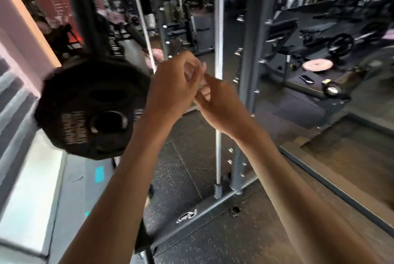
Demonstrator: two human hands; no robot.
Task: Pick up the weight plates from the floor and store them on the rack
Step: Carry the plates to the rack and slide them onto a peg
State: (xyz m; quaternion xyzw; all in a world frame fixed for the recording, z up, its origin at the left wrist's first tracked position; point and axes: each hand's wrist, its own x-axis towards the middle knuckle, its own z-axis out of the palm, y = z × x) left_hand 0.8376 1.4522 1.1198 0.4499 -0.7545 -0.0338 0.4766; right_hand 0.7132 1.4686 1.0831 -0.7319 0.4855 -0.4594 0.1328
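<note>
My two hands meet in the middle, in front of me. The fingers of my left hand (pixel 174 80) are curled in, and the thumb comes close to them. The fingers of my right hand (pixel 219 103) are curled in too. The fingertips of both hands touch each other. I see nothing held in either hand.

Just to the left of my left hand is a big black weight plate (pixel 91 112). It has white letters on it and a round hole with a shiny ring. It is up off the floor (pixel 183 157) and my hands do not touch it. It sits in front of a dark post (pixel 81 7) that goes up behind it. The picture is blurry there, so I cannot tell what holds it up.

Right behind my hands a shiny silver pole (pixel 218 29) stands straight up. Just to the right of it is a grey post of the rack (pixel 253 50) with bolts down its side. A grey bar along the floor joins the bottom of the pole and the post.

The floor is dark and speckled. There are small blue marks (pixel 99 174) on it, near and to the left.

Far to the right a pink plate (pixel 317 64) lies flat and low, well apart from me, with dark gym machines behind it.
</note>
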